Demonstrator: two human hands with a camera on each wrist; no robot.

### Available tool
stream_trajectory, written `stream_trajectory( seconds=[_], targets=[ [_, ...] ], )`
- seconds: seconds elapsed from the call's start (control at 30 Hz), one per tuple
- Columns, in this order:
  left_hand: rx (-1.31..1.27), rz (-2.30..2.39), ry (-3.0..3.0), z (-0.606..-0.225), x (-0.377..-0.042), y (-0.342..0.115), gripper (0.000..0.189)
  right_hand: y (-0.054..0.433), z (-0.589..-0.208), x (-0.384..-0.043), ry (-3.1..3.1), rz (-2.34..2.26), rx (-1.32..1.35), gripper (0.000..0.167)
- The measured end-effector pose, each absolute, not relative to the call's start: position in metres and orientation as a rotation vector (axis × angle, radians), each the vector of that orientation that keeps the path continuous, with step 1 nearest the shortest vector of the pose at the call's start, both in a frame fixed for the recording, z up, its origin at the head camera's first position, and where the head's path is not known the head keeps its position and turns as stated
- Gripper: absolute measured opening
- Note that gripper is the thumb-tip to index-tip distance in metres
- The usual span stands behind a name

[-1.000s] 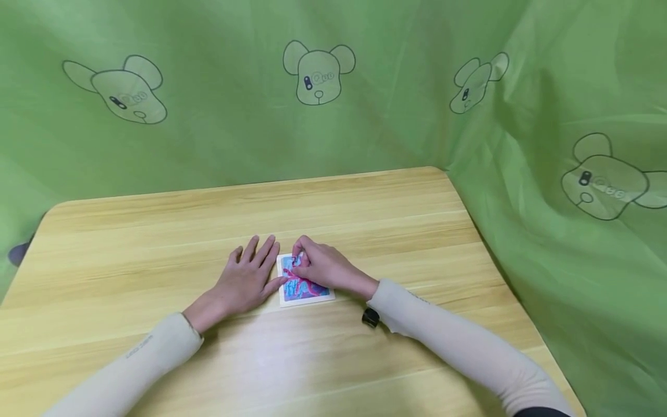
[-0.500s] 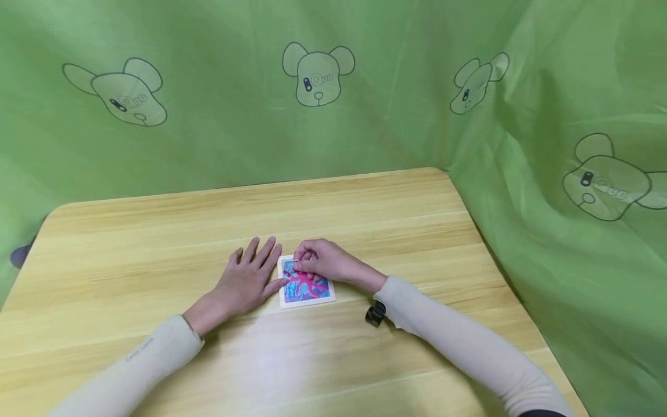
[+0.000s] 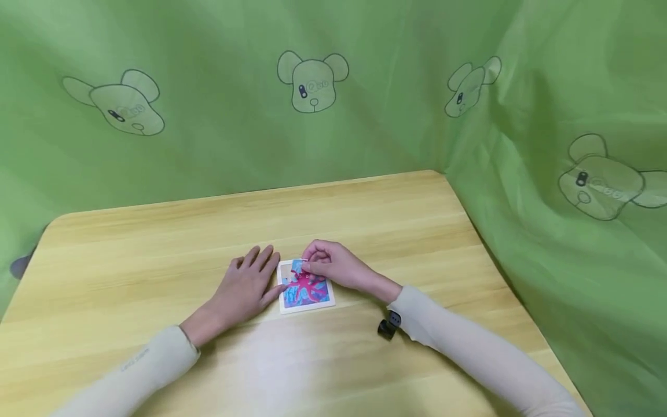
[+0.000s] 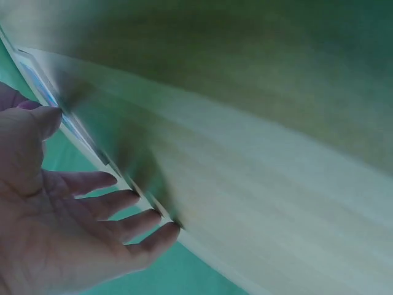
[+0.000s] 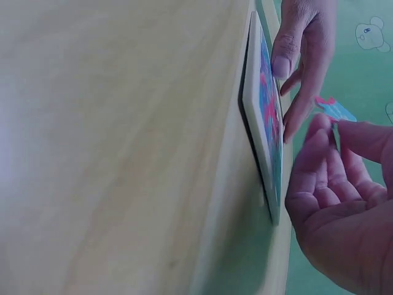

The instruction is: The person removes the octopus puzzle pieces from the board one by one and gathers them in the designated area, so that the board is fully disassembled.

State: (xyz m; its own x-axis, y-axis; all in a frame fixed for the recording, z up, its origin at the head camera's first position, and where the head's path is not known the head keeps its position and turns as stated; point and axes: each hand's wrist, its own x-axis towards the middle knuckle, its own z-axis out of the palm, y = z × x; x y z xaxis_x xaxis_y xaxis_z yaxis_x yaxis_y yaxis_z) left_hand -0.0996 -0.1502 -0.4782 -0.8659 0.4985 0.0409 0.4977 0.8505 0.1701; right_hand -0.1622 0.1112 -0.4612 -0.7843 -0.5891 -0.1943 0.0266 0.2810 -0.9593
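Observation:
A small square jigsaw puzzle in a white frame [image 3: 308,308] lies on the table, showing a pink octopus on blue. Bare beige backing [image 3: 286,271] shows at its upper left corner. My right hand [image 3: 341,267] pinches a blue and pink puzzle piece [image 5: 336,110] between thumb and forefinger, raised off the board. My left hand [image 3: 238,286] lies to the left of the puzzle with fingers spread and straight. Its thumb [image 4: 49,120] rests on the frame's left edge. Part of the puzzle's upper right is hidden behind my right hand.
The wooden table [image 3: 182,243] has rounded far corners. Green cloth [image 3: 224,133] with mouse-like head drawings hangs behind it and along the right side. A black wrist camera [image 3: 388,326] sits below the right sleeve.
My right hand has drawn back slightly to the right, lifting a piece out of the puzzle's upper left corner and baring the beige backing. The left hand keeps its place by the frame.

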Motion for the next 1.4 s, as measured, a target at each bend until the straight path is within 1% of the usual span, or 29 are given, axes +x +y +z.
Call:
stream_trajectory(
  seconds=[0.1,0.3,0.67,0.77,1.0,1.17,1.4],
  targets=[
    [0.844,0.302,3.005,-0.479,-0.094,-0.148,0.075,0.122,-0.463,-0.159,2.046,-1.56,-0.458,0.013],
    [0.907,0.36,2.973,-0.477,-0.084,-0.147,0.08,0.144,-0.458,-0.16,2.075,-1.57,-0.405,0.017],
    [1.045,0.375,2.908,-0.478,-0.077,-0.146,0.085,0.194,-0.463,-0.166,2.203,-1.511,-0.265,0.021],
    [1.051,0.374,2.892,-0.477,-0.076,-0.148,0.083,0.204,-0.464,-0.169,2.24,-1.468,-0.24,0.023],
    [1.025,0.394,2.881,-0.478,-0.075,-0.152,0.077,0.213,-0.467,-0.18,2.318,-1.382,-0.226,0.02],
    [1.039,0.388,2.878,-0.479,-0.076,-0.153,0.076,0.213,-0.466,-0.185,2.402,-1.298,-0.22,0.016],
    [1.044,0.365,2.886,-0.48,-0.076,-0.153,0.075,0.209,-0.463,-0.188,2.47,-1.225,-0.229,0.016]
  ],
)
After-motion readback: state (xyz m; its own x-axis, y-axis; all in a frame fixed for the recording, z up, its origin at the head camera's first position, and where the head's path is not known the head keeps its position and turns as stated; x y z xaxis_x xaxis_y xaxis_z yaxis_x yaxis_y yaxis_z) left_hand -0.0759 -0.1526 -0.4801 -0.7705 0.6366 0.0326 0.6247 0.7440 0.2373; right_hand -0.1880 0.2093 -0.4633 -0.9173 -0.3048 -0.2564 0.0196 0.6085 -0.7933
